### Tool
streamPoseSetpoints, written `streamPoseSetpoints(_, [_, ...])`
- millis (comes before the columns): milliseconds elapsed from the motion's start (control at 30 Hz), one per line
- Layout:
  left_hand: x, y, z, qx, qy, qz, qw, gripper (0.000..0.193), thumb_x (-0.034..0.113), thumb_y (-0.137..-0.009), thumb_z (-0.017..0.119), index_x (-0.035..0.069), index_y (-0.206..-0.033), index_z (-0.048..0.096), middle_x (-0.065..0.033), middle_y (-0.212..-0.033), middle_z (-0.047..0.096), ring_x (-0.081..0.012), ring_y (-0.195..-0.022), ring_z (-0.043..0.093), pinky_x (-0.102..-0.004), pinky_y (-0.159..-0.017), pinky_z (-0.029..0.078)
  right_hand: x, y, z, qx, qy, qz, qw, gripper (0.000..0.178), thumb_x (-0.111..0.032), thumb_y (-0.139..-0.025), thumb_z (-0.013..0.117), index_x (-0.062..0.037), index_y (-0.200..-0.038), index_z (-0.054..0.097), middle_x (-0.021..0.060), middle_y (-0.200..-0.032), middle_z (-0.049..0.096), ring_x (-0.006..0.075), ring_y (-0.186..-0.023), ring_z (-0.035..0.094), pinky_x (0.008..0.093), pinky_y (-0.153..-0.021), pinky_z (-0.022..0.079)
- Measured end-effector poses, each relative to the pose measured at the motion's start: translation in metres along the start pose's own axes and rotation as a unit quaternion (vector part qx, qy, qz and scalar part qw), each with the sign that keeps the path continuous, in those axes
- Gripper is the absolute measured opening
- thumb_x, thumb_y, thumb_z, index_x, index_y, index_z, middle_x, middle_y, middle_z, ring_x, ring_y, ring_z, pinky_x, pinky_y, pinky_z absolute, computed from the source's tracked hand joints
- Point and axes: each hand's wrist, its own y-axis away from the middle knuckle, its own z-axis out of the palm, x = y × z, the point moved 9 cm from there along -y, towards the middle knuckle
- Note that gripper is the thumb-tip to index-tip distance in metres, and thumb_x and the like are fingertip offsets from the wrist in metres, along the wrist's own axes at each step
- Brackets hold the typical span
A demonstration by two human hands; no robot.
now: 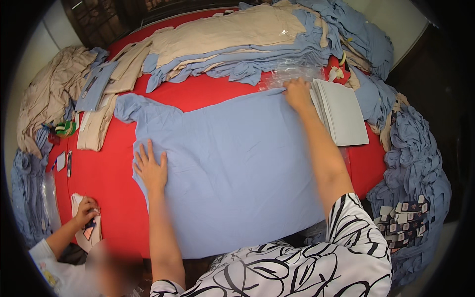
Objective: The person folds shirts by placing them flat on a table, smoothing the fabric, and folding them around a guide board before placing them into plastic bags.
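Observation:
A light blue shirt [237, 163] lies spread out in front of me, one sleeve bunched at its far left corner. My left hand [152, 168] rests flat on its left side, fingers spread. At the far right corner my right hand [298, 95] has its fingers closed on the shirt's edge. Just beside that hand stands a stack of white boards [341, 113]. Clear plastic bags [292, 73] lie beyond the same corner.
The table has a red cover [116, 168]. Beige and blue garments [232, 34] are piled along the back. Blue garments [415, 143] heap at the right, near dark tags [403, 222]. At lower left, another person's hand [86, 212] touches a folded beige garment [89, 237].

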Motion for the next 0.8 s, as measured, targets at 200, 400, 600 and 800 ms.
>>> streamPoseSetpoints(200, [0.046,-0.041,0.004,-0.036,0.014,0.051,0.998,0.067,0.055,-0.091,0.053,0.027,-0.151,0.038,-0.0092,-0.161,0.023,-0.0355,-0.149,0.014,-0.0659,-0.114,0.007,0.112,-0.007,-0.049,0.077,0.036,0.169,0.982,0.042,-0.038,-0.084,0.067,-0.0132,-0.118,0.065,0.0104,-0.123,0.061,0.0326,-0.122,0.049,0.0597,-0.099,0.033])
streamPoseSetpoints(400, [0.028,-0.034,0.001,-0.034,0.0,0.026,0.999,0.073,0.058,-0.088,0.055,0.024,-0.15,0.039,-0.0101,-0.16,0.025,-0.0353,-0.149,0.014,-0.0662,-0.114,0.007,0.19,0.114,0.005,-0.158,-0.1,0.439,0.879,0.096,-0.07,-0.082,0.055,-0.0178,-0.155,0.022,0.0164,-0.16,0.023,0.0466,-0.146,0.015,0.0733,-0.109,0.013])
streamPoseSetpoints(600, [0.044,-0.023,-0.013,0.084,0.02,0.169,0.982,0.07,0.06,-0.088,0.054,0.024,-0.147,0.043,-0.01,-0.159,0.029,-0.0358,-0.148,0.016,-0.0669,-0.113,0.007,0.152,0.151,0.017,-0.1,-0.127,0.234,0.959,0.078,-0.048,-0.083,0.069,-0.0135,-0.147,0.041,0.021,-0.15,0.037,0.0458,-0.135,0.037,0.0521,-0.107,0.037])
streamPoseSetpoints(800, [0.065,-0.004,-0.015,0.035,0.072,0.117,0.99,0.065,0.054,-0.091,0.056,0.019,-0.145,0.046,-0.012,-0.156,0.031,-0.037,-0.146,0.021,-0.0632,-0.115,0.01,0.125,0.153,-0.071,-0.022,-0.063,0.213,0.975,0.031,-0.023,-0.093,0.06,-0.0049,-0.118,0.064,0.0251,-0.099,0.068,0.0389,-0.097,0.067,0.0462,-0.085,0.049])
